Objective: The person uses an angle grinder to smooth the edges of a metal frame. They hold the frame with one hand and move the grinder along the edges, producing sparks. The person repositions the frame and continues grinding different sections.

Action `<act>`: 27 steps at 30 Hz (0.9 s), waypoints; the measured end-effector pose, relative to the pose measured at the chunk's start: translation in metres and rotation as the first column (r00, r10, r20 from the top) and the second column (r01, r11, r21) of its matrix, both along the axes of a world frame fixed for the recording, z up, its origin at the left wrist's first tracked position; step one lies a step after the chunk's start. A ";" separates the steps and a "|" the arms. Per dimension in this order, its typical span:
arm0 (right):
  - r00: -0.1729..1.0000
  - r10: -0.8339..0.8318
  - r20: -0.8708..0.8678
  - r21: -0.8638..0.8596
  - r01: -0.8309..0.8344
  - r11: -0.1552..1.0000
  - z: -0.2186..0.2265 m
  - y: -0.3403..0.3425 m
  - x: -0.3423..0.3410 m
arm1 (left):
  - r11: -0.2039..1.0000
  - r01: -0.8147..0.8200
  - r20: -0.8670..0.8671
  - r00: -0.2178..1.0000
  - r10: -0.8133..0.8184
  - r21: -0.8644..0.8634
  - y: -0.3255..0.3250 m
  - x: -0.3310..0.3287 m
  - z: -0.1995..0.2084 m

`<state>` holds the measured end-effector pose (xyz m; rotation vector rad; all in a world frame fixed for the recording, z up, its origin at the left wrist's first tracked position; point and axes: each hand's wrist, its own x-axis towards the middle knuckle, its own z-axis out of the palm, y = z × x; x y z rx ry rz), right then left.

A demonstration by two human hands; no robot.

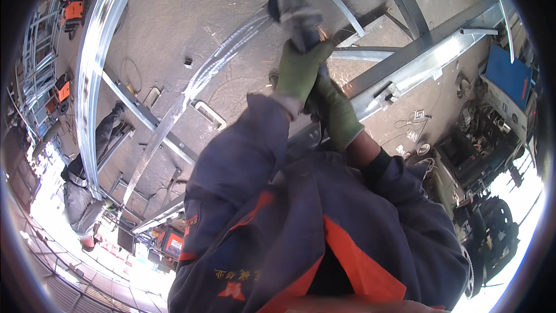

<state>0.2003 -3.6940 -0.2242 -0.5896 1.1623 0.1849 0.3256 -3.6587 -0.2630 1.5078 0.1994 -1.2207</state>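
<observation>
My left hand (298,72), in a green work glove, is closed around the body of an angle grinder (299,22). Just behind it my right hand (341,115), gloved in green too, grips the grinder's rear part. The front of the tool is blurred. Its dark disc (273,8) meets a curved steel bar (231,46), whose surface carries bright ground streaks. Orange sparks (323,35) show beside the grinder. Fingers and gloves hide most of the tool's handle.
A wide steel beam (428,58) runs diagonally on the right, a shiny curved channel (92,69) on the left. Another person (84,203) works at far left. A blue-and-white machine (507,84) stands at right. A pale metal handle (209,115) lies below the bar.
</observation>
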 end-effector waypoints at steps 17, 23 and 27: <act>0.960 -0.183 0.213 0.200 0.140 0.970 -0.025 -0.034 -0.022 | 0.997 -0.062 0.137 0.989 0.054 0.050 -0.034 -0.008 -0.007; 0.954 -0.207 0.219 0.204 0.162 0.965 -0.024 -0.050 -0.011 | 0.996 -0.048 0.132 0.991 0.038 0.071 -0.053 0.002 0.009; 0.911 -0.347 0.221 0.102 0.333 0.937 -0.034 -0.070 0.003 | 0.965 0.258 0.080 0.964 -0.255 -0.034 -0.109 0.028 -0.005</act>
